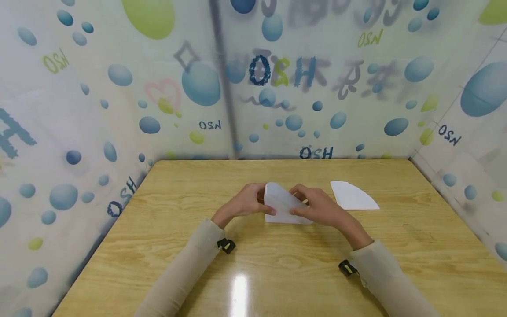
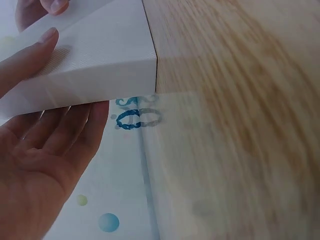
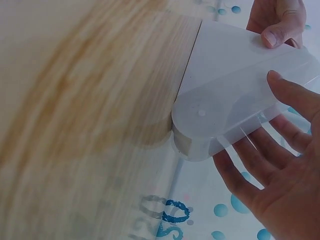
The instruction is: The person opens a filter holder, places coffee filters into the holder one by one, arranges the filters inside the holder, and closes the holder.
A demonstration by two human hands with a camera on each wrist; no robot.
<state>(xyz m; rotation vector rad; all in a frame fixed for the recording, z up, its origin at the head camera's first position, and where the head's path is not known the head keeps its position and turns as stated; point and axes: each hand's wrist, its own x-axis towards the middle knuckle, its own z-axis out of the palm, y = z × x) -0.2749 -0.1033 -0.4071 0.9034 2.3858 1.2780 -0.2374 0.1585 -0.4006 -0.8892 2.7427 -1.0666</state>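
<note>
"One box (image 1: 277, 217) in the head view. Where does it sit, and who has it?"

"Mid-table (image 1: 158, 198), between the left hand (image 1: 253, 200) and the right hand (image 1: 317, 204). Each has its thumb on the near face and fingers behind, so both are grasping it."

"Which step, would you say?"

"Working the cover (image 1: 283, 198), I'd judge: seating it or easing it off, I can't tell which. Either way, the next move calls for one hand to steady the box while the other shifts the cover evenly."

"Any room?"

"Wood stretches to the left and toward the person. The wedge (image 1: 353, 197), white and lying flat, is just beyond the right hand, so swinging that way needs care. Past the far edge is the wall (image 1: 253, 147)."

"And the left wrist view?"

"A square corner, the box's lower edge seeming to rest on the wood. The left thumb presses the broad face, fingers on the opposite side; the corner juts free."

"Right wrist?"

"The cover is see-through, with a rounded end. The right thumb rests on it, fingers behind. That end sits close against the wood, so lifting probably has more room than pushing down."
</note>
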